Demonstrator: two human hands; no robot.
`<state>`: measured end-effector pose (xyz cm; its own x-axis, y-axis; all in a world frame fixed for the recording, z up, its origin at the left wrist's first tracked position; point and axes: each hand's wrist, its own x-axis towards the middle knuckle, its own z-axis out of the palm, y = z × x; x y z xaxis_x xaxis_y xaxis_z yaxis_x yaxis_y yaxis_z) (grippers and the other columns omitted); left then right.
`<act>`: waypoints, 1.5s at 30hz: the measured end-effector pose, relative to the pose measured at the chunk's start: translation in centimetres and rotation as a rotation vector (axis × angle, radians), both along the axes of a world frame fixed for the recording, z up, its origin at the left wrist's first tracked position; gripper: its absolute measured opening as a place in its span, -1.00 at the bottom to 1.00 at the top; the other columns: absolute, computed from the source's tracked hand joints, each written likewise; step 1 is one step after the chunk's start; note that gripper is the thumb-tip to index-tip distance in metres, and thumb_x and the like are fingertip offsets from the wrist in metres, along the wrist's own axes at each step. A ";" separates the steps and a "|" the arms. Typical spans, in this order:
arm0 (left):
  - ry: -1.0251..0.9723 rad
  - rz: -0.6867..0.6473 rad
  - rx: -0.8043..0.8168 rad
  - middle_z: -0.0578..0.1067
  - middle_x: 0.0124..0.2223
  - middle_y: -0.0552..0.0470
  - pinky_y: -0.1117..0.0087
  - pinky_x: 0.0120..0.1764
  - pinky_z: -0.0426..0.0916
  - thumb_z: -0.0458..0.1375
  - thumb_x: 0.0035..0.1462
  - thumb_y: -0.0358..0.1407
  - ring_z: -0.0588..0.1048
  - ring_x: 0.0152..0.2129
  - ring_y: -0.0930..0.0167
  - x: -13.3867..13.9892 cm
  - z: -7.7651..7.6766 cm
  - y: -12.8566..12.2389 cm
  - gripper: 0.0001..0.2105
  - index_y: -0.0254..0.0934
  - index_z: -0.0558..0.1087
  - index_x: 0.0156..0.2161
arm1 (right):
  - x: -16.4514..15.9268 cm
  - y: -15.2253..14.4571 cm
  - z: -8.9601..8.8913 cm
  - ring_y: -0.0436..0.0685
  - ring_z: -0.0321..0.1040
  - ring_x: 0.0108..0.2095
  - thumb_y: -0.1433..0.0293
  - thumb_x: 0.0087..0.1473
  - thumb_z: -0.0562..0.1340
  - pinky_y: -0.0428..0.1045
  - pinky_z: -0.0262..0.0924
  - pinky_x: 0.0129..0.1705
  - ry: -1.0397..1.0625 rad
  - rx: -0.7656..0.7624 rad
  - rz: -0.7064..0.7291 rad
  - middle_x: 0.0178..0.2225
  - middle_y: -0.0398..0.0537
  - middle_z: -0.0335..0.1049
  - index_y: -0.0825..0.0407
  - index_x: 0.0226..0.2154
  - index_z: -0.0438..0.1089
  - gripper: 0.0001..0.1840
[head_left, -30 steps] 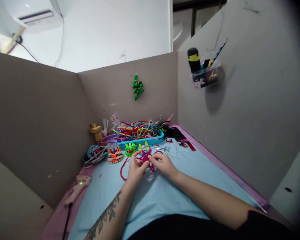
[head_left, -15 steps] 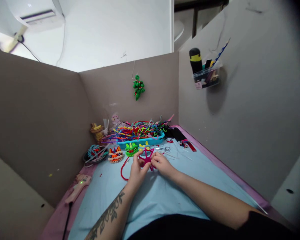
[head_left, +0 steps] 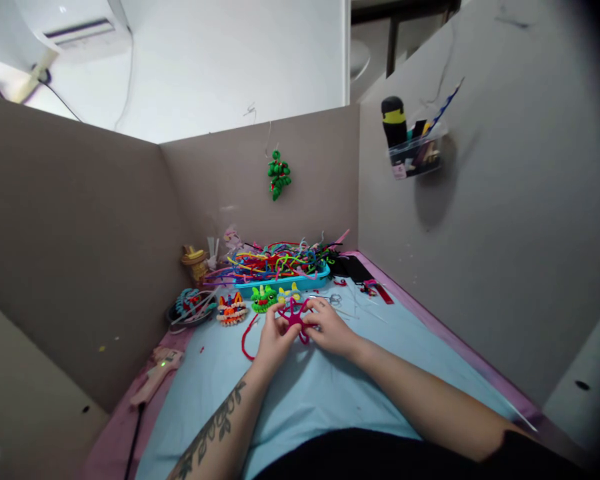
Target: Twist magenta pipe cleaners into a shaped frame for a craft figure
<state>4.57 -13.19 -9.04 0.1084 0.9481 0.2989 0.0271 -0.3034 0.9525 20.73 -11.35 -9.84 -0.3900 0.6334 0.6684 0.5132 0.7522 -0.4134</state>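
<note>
Between my two hands is a magenta star-shaped pipe cleaner piece [head_left: 295, 319], held just above the blue cloth [head_left: 320, 393]. My left hand [head_left: 274, 335] pinches its left side between thumb and fingers. On the other side, my right hand [head_left: 327, 327] has its thumb and fingertips closed on the right edge. A red pipe cleaner [head_left: 246, 340] curves on the cloth left of my left hand. Just beyond the hands sit a green fuzzy figure [head_left: 263, 299], a yellow and blue one [head_left: 289, 294] and an orange and white one [head_left: 231, 309].
A blue tray [head_left: 307, 283] heaped with colourful pipe cleaners stands at the back, scissors [head_left: 333, 299] in front of it. A dark bowl [head_left: 193, 313] is at left, near a pink glue gun [head_left: 156, 381]. Grey panels [head_left: 260, 213] surround the table.
My right hand has shifted its grip on the magenta piece, its fingers now more spread and reaching further over the right edge. My left hand stays nearly still.
</note>
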 end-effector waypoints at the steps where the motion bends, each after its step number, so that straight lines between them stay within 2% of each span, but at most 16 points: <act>1: -0.005 -0.010 -0.009 0.23 -0.61 0.29 0.55 -0.59 0.08 0.23 -0.10 -0.27 0.23 -0.70 0.58 0.0 0.1 0.0 -0.53 -0.28 0.13 -0.09 | 0.0 0.0 0.0 0.17 0.12 -0.13 0.53 -0.10 0.20 0.11 0.09 -0.06 -0.006 0.020 0.001 -0.26 -0.03 0.25 0.01 -0.49 0.42 -0.88; 11: -0.025 -0.024 -0.030 0.23 -0.60 0.29 0.56 -0.59 0.06 0.23 -0.10 -0.25 0.22 -0.70 0.58 0.0 0.0 0.1 -0.54 -0.25 0.14 -0.11 | -0.1 0.3 -0.3 0.15 0.16 -0.19 0.50 -0.15 0.24 0.08 0.09 -0.11 -0.052 0.045 0.000 -0.33 -0.07 0.27 0.01 -0.48 0.37 -0.91; 14: -0.003 -0.008 -0.015 0.24 -0.60 0.28 0.55 -0.59 0.07 0.22 -0.09 -0.25 0.24 -0.70 0.57 -0.1 -0.1 0.1 -0.56 -0.25 0.15 -0.12 | -0.1 0.0 0.0 0.16 0.17 -0.20 0.43 -0.17 0.29 0.06 0.10 -0.13 -0.035 0.018 0.004 -0.31 -0.05 0.28 0.01 -0.41 0.36 -0.84; 18: 0.100 0.110 0.080 0.23 -0.61 0.26 0.53 -0.57 0.08 0.21 -0.09 -0.29 0.25 -0.68 0.54 -0.5 -0.5 0.4 -0.60 -0.27 0.21 -0.13 | 0.0 -0.5 0.4 0.16 0.20 -0.22 0.29 -0.19 0.34 0.04 0.12 -0.16 0.016 -0.026 0.040 -0.30 -0.05 0.30 0.01 -0.32 0.35 -0.69; 21: 0.167 0.200 0.129 0.24 -0.62 0.25 0.52 -0.56 0.10 0.21 -0.11 -0.30 0.26 -0.67 0.53 -0.8 -0.7 0.7 -0.63 -0.28 0.25 -0.15 | 0.1 -0.8 0.7 0.14 0.23 -0.23 0.22 -0.11 0.29 0.02 0.12 -0.18 0.060 -0.064 0.066 -0.32 -0.06 0.31 0.02 -0.30 0.34 -0.70; 23: 0.140 0.193 0.094 0.24 -0.63 0.26 0.53 -0.56 0.10 0.22 -0.12 -0.28 0.26 -0.68 0.52 -0.9 -0.7 0.8 -0.61 -0.28 0.25 -0.15 | 0.1 -0.9 0.8 0.13 0.23 -0.23 0.21 -0.07 0.28 0.01 0.12 -0.18 0.047 -0.076 0.079 -0.31 -0.05 0.31 0.02 -0.29 0.34 -0.71; 29: -0.067 0.153 -0.101 0.26 -0.64 0.29 0.55 -0.57 0.11 0.26 -0.18 -0.25 0.28 -0.70 0.55 -0.5 0.0 0.6 -0.57 -0.26 0.23 -0.17 | -0.1 -0.8 0.6 0.22 0.20 -0.14 0.17 -0.32 0.40 0.08 0.10 -0.11 -0.025 -0.017 0.124 -0.17 0.04 0.29 0.02 -0.12 0.27 -0.34; 30: -0.086 0.149 -0.122 0.25 -0.65 0.29 0.55 -0.57 0.11 0.26 -0.19 -0.25 0.28 -0.70 0.55 -0.5 0.1 0.5 -0.57 -0.26 0.23 -0.18 | -0.2 -0.7 0.4 0.22 0.20 -0.14 0.20 -0.30 0.39 0.08 0.11 -0.12 -0.020 -0.016 0.121 -0.17 0.04 0.30 0.02 -0.11 0.26 -0.36; 34: -0.112 0.071 -0.163 0.24 -0.66 0.31 0.57 -0.58 0.09 0.28 -0.22 -0.25 0.24 -0.72 0.58 -0.3 0.4 0.2 -0.54 -0.27 0.23 -0.19 | -0.5 -0.6 0.2 0.13 0.26 -0.27 0.33 -0.07 0.26 0.01 0.14 -0.22 0.068 -0.045 0.099 -0.32 -0.06 0.35 0.01 -0.27 0.32 -0.75; 36: -0.121 0.019 -0.189 0.24 -0.67 0.31 0.57 -0.59 0.06 0.30 -0.23 -0.24 0.23 -0.72 0.59 -0.2 0.4 0.1 -0.53 -0.28 0.23 -0.18 | -0.5 -0.6 0.3 0.09 0.27 -0.32 0.33 -0.03 0.23 -0.01 0.14 -0.25 0.102 -0.063 0.095 -0.39 -0.10 0.35 0.01 -0.34 0.33 -0.86; 40: -0.175 -0.036 -0.248 0.30 -0.65 0.27 0.57 -0.60 0.07 0.32 -0.26 -0.18 0.29 -0.71 0.57 -0.3 0.1 0.2 -0.46 -0.27 0.22 -0.16 | -0.6 -1.2 0.7 0.08 0.28 -0.33 0.34 0.02 0.20 -0.02 0.12 -0.25 0.130 -0.072 0.063 -0.41 -0.10 0.36 0.02 -0.38 0.34 -0.90; 45: -0.243 -0.073 -0.279 0.29 -0.67 0.28 0.58 -0.59 0.07 0.33 -0.25 -0.19 0.26 -0.73 0.59 -0.2 0.2 0.1 -0.46 -0.28 0.22 -0.15 | -0.8 -1.5 0.6 0.11 0.28 -0.30 0.41 0.02 0.17 -0.01 0.13 -0.22 0.148 -0.062 0.010 -0.38 -0.06 0.37 0.02 -0.36 0.35 -0.92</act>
